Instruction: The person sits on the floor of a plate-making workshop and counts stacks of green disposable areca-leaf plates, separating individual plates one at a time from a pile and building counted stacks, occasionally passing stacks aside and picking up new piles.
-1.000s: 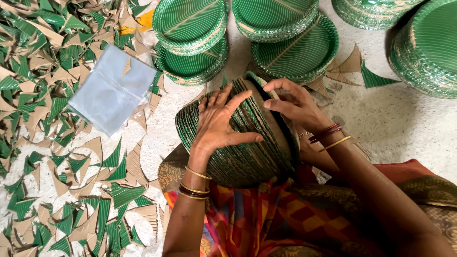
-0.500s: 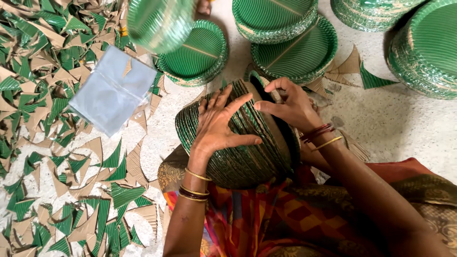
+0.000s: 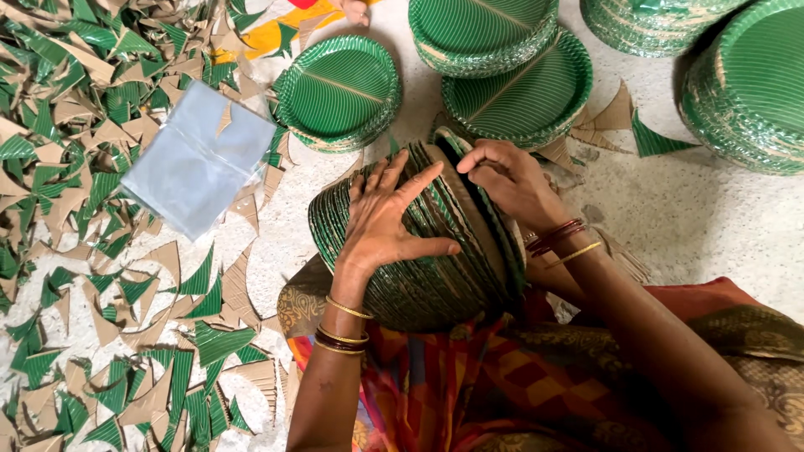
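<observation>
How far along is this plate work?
Done: several stacks of green plates sit on the floor, with trimmed scraps piled at left. In hand: a thick stack lies on its side in the lap, left hand spread over it, right hand fingering its end plates. What remains cannot be judged.

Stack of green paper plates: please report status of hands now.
Left hand flat on stack of green leaf-print paper plates. Right hand fingering its edge. Nothing blocking.

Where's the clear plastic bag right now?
In the head view the plastic bag lies flat on the floor, upper left, among the cardboard scraps, left of the single green plate and beyond the left hand.
</observation>
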